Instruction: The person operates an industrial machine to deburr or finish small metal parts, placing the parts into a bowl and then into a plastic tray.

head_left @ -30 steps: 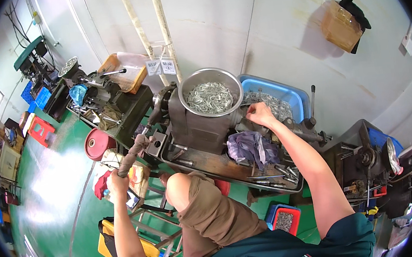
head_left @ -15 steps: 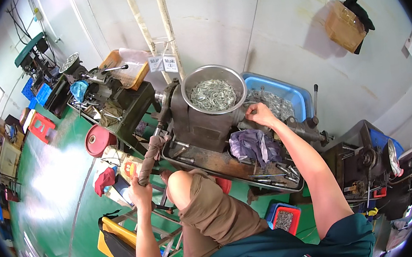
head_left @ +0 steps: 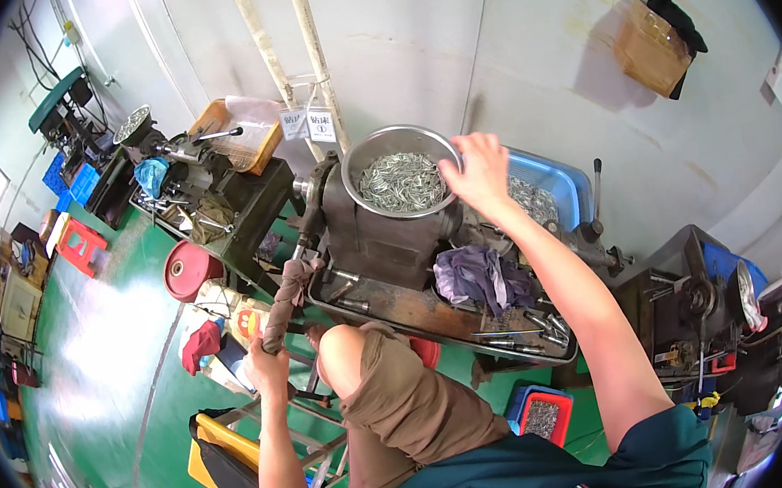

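Head view, looking down from where I sit: my left hand (head_left: pixel 268 361) is closed in a full grip around the lower end of the cloth-wrapped lever handle (head_left: pixel 285 296), which runs up and to the right toward the dark machine body (head_left: pixel 381 240). My right hand (head_left: pixel 476 172) reaches forward with the fingers spread and loosely curled, resting over the right rim of the round metal bowl (head_left: pixel 359 158). I can't tell whether it has pinched any of the small metal parts (head_left: pixel 399 182) that fill the bowl; nothing shows clearly between the fingers.

The bowl sits on top of the machine body. Just behind my right hand is a blue bin (head_left: pixel 566 185) holding more small metal pieces. Below the machine, a long rusty tray (head_left: pixel 398 314) carries loose tools and a crumpled purple-grey rag (head_left: pixel 479 278) near my right forearm. My bent knee in brown shorts (head_left: pixel 406 402) sits between the two arms, just in front of the tray.

On the green floor (head_left: pixel 111 365), a red round lid (head_left: pixel 186 268) lies left of the lever, and a small red-and-blue crate of parts (head_left: pixel 539 415) sits under the tray's right end.
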`<state>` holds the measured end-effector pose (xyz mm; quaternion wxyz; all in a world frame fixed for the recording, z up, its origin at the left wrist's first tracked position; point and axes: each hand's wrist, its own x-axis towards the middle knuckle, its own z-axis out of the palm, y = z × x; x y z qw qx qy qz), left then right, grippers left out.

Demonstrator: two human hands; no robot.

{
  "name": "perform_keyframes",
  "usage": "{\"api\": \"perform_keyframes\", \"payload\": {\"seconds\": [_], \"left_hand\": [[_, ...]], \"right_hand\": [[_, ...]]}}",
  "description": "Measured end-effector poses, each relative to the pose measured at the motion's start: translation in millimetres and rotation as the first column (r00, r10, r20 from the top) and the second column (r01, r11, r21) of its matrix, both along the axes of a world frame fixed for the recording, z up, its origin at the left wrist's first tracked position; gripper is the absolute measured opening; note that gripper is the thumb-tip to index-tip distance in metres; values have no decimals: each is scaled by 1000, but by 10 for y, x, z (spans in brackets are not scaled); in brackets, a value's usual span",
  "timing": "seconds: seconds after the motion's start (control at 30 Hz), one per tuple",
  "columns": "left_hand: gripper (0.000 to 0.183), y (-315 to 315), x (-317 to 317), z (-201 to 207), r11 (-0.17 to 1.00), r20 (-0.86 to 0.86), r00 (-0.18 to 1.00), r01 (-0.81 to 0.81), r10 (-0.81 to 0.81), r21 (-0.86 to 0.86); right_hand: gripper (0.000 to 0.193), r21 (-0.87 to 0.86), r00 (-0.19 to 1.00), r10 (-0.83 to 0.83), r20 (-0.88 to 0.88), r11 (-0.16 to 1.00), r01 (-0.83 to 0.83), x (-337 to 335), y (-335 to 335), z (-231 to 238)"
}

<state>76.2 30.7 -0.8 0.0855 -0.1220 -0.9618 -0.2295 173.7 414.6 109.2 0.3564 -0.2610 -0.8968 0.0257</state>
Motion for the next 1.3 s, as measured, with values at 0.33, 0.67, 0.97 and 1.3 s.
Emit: {"api": "perform_keyframes", "payload": {"seconds": [0.33, 0.67, 0.97, 1.3], "left_hand": [[28, 11, -26, -69, 1000, -19, 1000, 18, -18, 8], [30, -17, -46, -95, 1000, 11, 1000, 29, -29, 4], [27, 19, -20, -67, 1000, 13, 1000, 5, -6, 20], [23, 26, -21, -35, 999, 12, 1000, 7, -7, 37]], "right_hand": [[15, -181, 822, 173, 543, 980, -87, -399, -143, 67], [5, -320, 947, 252, 200, 930, -180, -370, -92, 14], [18, -416, 947, 194, -255, 863, -288, -119, 91, 121], [10, -692, 988, 59, -142, 708, -142, 402, 791, -875]]}}
